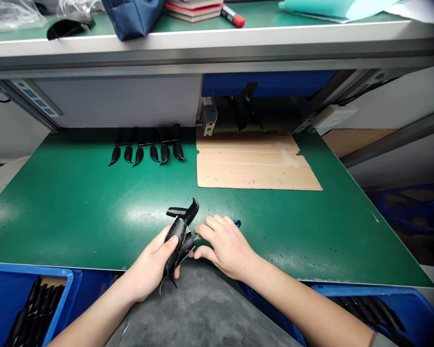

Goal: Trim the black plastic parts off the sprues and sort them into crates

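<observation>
My left hand (pixel 155 262) is closed around a pair of black moulded plastic parts (pixel 176 241), held above the table's front edge. Their curved ends point down past my fingers. Just beyond them, another black curved piece (pixel 183 212) sticks up; whether it is joined to them I cannot tell. My right hand (pixel 224 246) is closed on a slim tool with a blue and black handle end (pixel 237 223). Its thin metal tip (pixel 198 237) shows between my fingers, close to the right side of the black parts. Most of the tool is hidden by my hand.
Several black curved parts (pixel 154 153) stand in a row at the back of the green table (pixel 94 207). Cardboard (pixel 253 168) lies back right, beneath a metal bracket (pixel 209 115). Blue bins (pixel 70 289) with black parts flank my lap. An upper shelf (pixel 217 41) spans the back.
</observation>
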The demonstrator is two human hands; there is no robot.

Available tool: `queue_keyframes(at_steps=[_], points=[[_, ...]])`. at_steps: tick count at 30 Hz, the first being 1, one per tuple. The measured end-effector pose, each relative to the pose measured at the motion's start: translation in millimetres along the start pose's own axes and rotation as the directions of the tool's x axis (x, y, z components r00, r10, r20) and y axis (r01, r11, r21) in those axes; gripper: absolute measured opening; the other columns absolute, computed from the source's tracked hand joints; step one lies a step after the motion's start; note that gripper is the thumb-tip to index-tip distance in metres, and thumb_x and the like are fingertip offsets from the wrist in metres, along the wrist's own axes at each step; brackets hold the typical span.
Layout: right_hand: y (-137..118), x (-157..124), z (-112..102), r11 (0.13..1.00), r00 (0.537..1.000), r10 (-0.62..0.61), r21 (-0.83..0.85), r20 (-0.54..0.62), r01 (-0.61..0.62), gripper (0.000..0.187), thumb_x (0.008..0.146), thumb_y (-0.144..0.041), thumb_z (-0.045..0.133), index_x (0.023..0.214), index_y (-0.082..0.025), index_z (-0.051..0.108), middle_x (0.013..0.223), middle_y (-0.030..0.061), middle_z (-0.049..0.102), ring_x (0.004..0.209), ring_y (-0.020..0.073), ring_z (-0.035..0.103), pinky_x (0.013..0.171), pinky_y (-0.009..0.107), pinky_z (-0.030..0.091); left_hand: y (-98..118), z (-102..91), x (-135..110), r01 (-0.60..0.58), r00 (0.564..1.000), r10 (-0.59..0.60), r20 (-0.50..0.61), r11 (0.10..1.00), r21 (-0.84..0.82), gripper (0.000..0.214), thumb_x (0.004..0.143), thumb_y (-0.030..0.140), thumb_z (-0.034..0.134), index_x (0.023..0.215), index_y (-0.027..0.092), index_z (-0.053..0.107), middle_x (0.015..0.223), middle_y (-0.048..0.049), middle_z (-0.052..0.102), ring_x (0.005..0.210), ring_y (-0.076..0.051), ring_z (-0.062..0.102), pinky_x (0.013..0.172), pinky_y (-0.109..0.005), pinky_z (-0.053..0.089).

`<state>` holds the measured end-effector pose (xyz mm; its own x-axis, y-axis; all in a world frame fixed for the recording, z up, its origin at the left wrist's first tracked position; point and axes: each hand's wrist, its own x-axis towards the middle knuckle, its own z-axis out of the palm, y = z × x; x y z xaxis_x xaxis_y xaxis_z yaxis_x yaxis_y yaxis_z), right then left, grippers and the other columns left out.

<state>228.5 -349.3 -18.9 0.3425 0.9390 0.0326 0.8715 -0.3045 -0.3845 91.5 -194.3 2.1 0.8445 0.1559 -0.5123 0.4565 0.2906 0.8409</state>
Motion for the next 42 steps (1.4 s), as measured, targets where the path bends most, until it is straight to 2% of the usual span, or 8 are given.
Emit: queue_keyframes(at_steps=[5, 17, 21, 25, 29, 32, 36, 42], points=[[1.5, 5.4, -0.5, 0.973, 0.996, -0.064, -0.224, -0.060, 0.049, 0.068, 0.079, -0.078, 0.024, 0.090, -0.021, 0.060, 0.079, 0.0049, 0.052, 0.074, 0.0197, 0.041, 0.068, 0.032, 0.024, 7.1, 2.4, -5.6, 0.026, 0.999, -0.027, 0.020, 0.998, 0.054, 0.046, 0.093, 0.047, 0.039, 0.130, 0.019, 0.044, 0.065, 0.0023, 0.056, 0.051, -0.010, 0.049, 0.053, -0.023, 0.040], [5.2, 15.0, 1.3, 0.965, 0.991, -0.125, -0.237, -0.046, 0.111, 0.044, 0.091, -0.059, 0.040, 0.079, -0.021, 0.058, 0.072, 0.0033, 0.054, 0.071, 0.0183, 0.041, 0.064, 0.034, 0.018, 22.7, 7.0, -2.1, -0.066, 0.997, 0.061, 0.042, 0.989, 0.134, 0.035, 0.094, 0.043, 0.037, 0.111, 0.016, 0.054, 0.085, -0.0030, 0.060, 0.052, -0.007, 0.043, 0.047, -0.020, 0.039], [9.6, 19.6, 4.5, 0.971, 0.990, -0.141, -0.193, 0.003, 0.139, 0.033, 0.092, -0.047, 0.045, 0.078, -0.021, 0.058, 0.072, 0.0025, 0.058, 0.070, 0.0171, 0.043, 0.063, 0.034, 0.017, 26.5, 6.4, -1.4, -0.082, 0.994, 0.071, 0.080, 0.985, 0.153, 0.034, 0.095, 0.041, 0.035, 0.108, 0.017, 0.055, 0.090, -0.0041, 0.060, 0.056, -0.008, 0.043, 0.049, -0.020, 0.039], [13.5, 23.6, 8.5, 0.982, 0.989, -0.132, -0.127, 0.059, 0.139, 0.037, 0.091, -0.052, 0.045, 0.077, -0.021, 0.058, 0.071, 0.0019, 0.060, 0.067, 0.0166, 0.047, 0.062, 0.032, 0.018, 25.3, 6.4, 0.2, -0.089, 0.996, 0.080, 0.050, 0.977, 0.192, 0.033, 0.095, 0.041, 0.035, 0.107, 0.019, 0.056, 0.091, -0.0028, 0.057, 0.057, -0.008, 0.043, 0.050, -0.020, 0.038], [18.6, 25.8, 11.5, 0.982, 0.976, -0.175, 0.100, 0.128, 0.162, 0.044, 0.091, -0.059, 0.040, 0.077, -0.020, 0.057, 0.071, 0.0004, 0.062, 0.067, 0.0149, 0.051, 0.061, 0.028, 0.023, 23.6, 6.6, 1.7, -0.073, 0.997, 0.073, 0.009, 0.972, 0.225, 0.034, 0.095, 0.041, 0.036, 0.115, 0.021, 0.054, 0.087, -0.0013, 0.057, 0.056, -0.008, 0.043, 0.051, -0.021, 0.039], [20.5, 25.0, 12.3, 0.966, 0.985, -0.155, 0.219, 0.073, 0.136, 0.051, 0.087, -0.066, 0.038, 0.077, -0.019, 0.055, 0.074, -0.0002, 0.061, 0.070, 0.0139, 0.051, 0.063, 0.026, 0.027, 23.9, 6.4, 3.2, -0.078, 0.996, 0.083, -0.017, 0.974, 0.212, 0.036, 0.095, 0.041, 0.037, 0.119, 0.020, 0.053, 0.095, -0.0042, 0.060, 0.055, -0.008, 0.046, 0.051, -0.023, 0.040], [17.5, 21.9, 11.1, 0.998, 0.996, -0.041, 0.034, -0.078, 0.043, 0.066, 0.078, -0.077, 0.028, 0.083, -0.018, 0.056, 0.079, 0.0034, 0.058, 0.074, 0.0179, 0.046, 0.066, 0.030, 0.026, 24.3, 5.7, 4.4, -0.073, 0.996, 0.081, -0.040, 0.981, 0.180, 0.038, 0.094, 0.042, 0.038, 0.123, 0.020, 0.050, 0.112, -0.0086, 0.059, 0.053, -0.008, 0.048, 0.050, -0.023, 0.041], [11.5, 20.9, 5.9, 0.976, 0.994, -0.080, -0.208, -0.068, 0.064, 0.059, 0.085, -0.072, 0.028, 0.084, -0.021, 0.058, 0.078, 0.0041, 0.056, 0.073, 0.0195, 0.043, 0.065, 0.034, 0.022, 25.6, 6.3, 1.6, -0.086, 0.996, 0.088, -0.002, 0.978, 0.192, 0.036, 0.094, 0.041, 0.037, 0.122, 0.022, 0.052, 0.113, -0.0068, 0.060, 0.054, -0.007, 0.046, 0.051, -0.022, 0.040]])
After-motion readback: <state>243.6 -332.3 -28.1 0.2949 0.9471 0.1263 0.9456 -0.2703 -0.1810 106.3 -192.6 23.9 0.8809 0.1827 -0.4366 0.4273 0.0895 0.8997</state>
